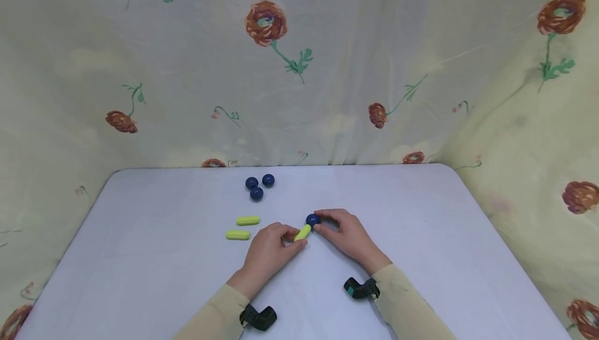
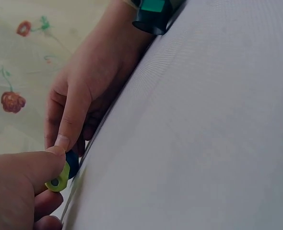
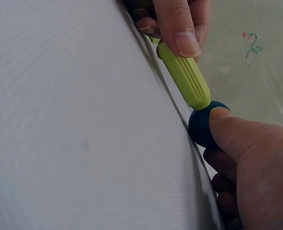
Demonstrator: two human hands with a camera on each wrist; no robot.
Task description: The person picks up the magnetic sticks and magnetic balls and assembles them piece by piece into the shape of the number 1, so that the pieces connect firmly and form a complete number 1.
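Observation:
Near the middle of the table, my left hand (image 1: 272, 246) pinches a ribbed yellow-green rod (image 1: 302, 233) between thumb and fingers. A dark blue ball (image 1: 312, 219) is gripped by the thumb and fingertips of my right hand (image 1: 348, 236). In the right wrist view, one end of the rod (image 3: 187, 79) touches the ball (image 3: 202, 127). The left wrist view shows the rod's other end (image 2: 58, 180), which has a dark round spot, while the ball (image 2: 73, 163) is partly hidden behind the fingers.
Two more yellow-green rods, an upper one (image 1: 248, 220) and a lower one (image 1: 237, 235), lie left of my hands. Farther back sit three dark blue balls (image 1: 256, 194) in a cluster. Behind the white table (image 1: 154, 257) hangs a flowered cloth (image 1: 327, 69).

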